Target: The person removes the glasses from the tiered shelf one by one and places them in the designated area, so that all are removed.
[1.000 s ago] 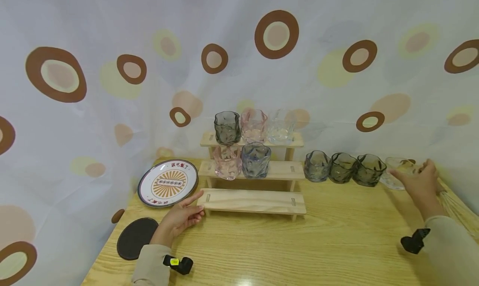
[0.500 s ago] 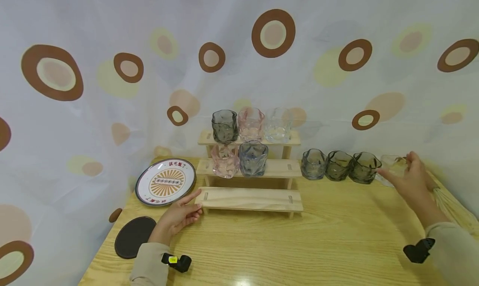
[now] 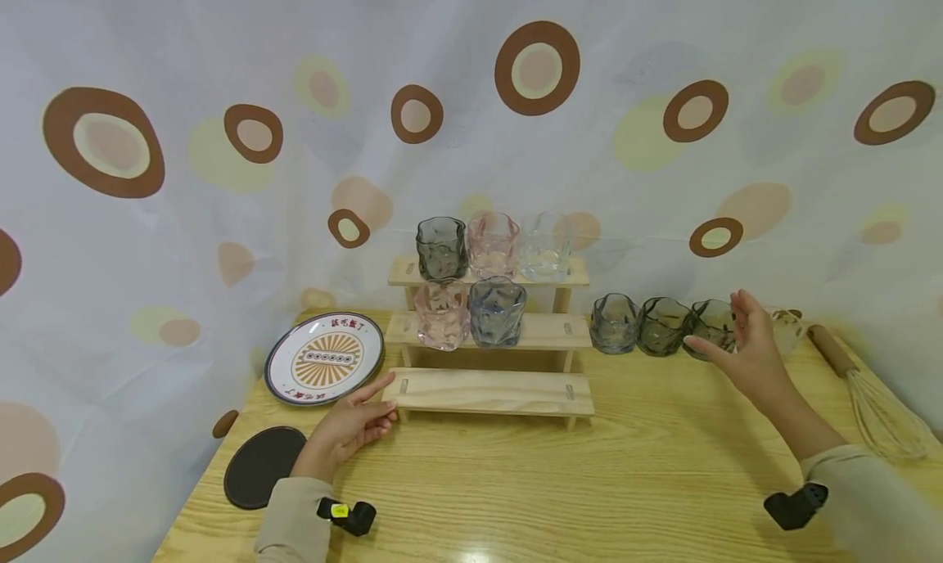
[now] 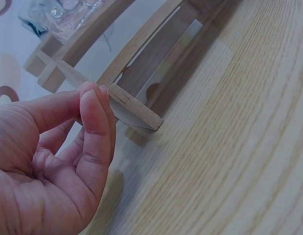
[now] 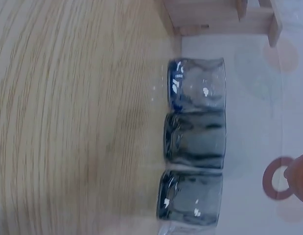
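Observation:
My left hand [image 3: 348, 434] pinches the left end of the lowest step of a wooden tiered shelf [image 3: 486, 393]; in the left wrist view the thumb and forefinger meet at the step's corner. My right hand [image 3: 755, 368] has thumb and fingers spread, holding nothing. It overlaps a dark grey glass [image 3: 711, 322] in the head view and partly hides a clear glass [image 3: 790, 332] behind it. Another dark glass [image 3: 663, 327] and a blue-grey glass [image 3: 615, 324] continue the row towards the shelf. Only a fingertip [image 5: 299, 178] shows at the right wrist view's edge.
The top step bears a grey glass [image 3: 441, 250], a pink glass [image 3: 494, 248] and a clear glass [image 3: 546, 248]. The middle step has a pink glass [image 3: 442, 317] and a blue glass [image 3: 498, 313]. A plate [image 3: 278, 373], black coaster [image 3: 263, 467] and whisk [image 3: 877, 403] lie at the sides.
My right hand has moved left from the clear glass to the dark glass beside it, bringing the whisk into fuller view. My left hand has stayed at the shelf.

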{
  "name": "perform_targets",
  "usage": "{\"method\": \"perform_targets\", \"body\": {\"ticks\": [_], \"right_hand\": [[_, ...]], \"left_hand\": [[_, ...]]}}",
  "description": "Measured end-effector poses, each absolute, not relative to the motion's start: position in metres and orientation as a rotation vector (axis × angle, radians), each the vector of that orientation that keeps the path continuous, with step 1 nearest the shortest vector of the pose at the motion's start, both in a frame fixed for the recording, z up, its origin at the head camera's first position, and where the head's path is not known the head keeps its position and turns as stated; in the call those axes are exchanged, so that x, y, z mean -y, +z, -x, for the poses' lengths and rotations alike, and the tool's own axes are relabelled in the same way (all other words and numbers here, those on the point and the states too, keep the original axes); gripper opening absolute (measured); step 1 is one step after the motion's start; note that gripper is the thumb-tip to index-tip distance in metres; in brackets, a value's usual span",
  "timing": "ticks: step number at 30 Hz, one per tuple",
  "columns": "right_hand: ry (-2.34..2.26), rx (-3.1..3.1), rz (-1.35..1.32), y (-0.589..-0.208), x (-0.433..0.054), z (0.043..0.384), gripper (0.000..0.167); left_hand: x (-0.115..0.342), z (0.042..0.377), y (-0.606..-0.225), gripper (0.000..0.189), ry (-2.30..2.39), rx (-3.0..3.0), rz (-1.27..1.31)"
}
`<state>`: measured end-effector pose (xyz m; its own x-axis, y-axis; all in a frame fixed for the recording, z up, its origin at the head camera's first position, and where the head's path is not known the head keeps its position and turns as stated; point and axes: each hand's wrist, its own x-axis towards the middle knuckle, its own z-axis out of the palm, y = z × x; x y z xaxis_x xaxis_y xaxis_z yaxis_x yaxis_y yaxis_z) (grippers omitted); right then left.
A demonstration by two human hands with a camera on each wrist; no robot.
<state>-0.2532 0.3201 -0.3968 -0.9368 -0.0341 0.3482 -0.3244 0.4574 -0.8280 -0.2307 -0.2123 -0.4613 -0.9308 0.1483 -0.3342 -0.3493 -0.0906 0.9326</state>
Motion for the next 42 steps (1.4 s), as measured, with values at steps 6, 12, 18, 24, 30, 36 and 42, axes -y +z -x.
{"method": "perform_targets", "body": {"ticks": [6, 12, 18, 24, 30, 36, 42], "right_hand": [[1.518, 2.433, -0.406, -0.395, -0.291, 0.251, 0.093], [1.602, 2.44, -0.464, -0.396, -0.264, 0.251, 0.092], [1.583, 2.477, -0.528, -0.394, -0.239, 0.251, 0.091], [1.589, 2.448, -0.635, -0.388, -0.209, 0.258, 0.09], [1.659, 2.4, -0.71, -0.388, -0.175, 0.269, 0.085], [1.736, 2.353, -0.738, -0.387, -0.147, 0.277, 0.081], [1.82, 2.349, -0.733, -0.388, -0.133, 0.288, 0.078]], "left_hand": [[0.214, 0.23, -0.46, 0.061, 2.091, -1.846, 0.218], [0.213, 0.231, -0.462, 0.061, 2.103, -1.834, 0.214], [0.212, 0.23, -0.463, 0.061, 2.101, -1.826, 0.208], [0.213, 0.23, -0.463, 0.061, 2.105, -1.833, 0.208], [0.212, 0.231, -0.463, 0.06, 2.117, -1.825, 0.215], [0.213, 0.232, -0.464, 0.061, 2.115, -1.824, 0.205], [0.213, 0.233, -0.465, 0.06, 2.118, -1.828, 0.206]]}}
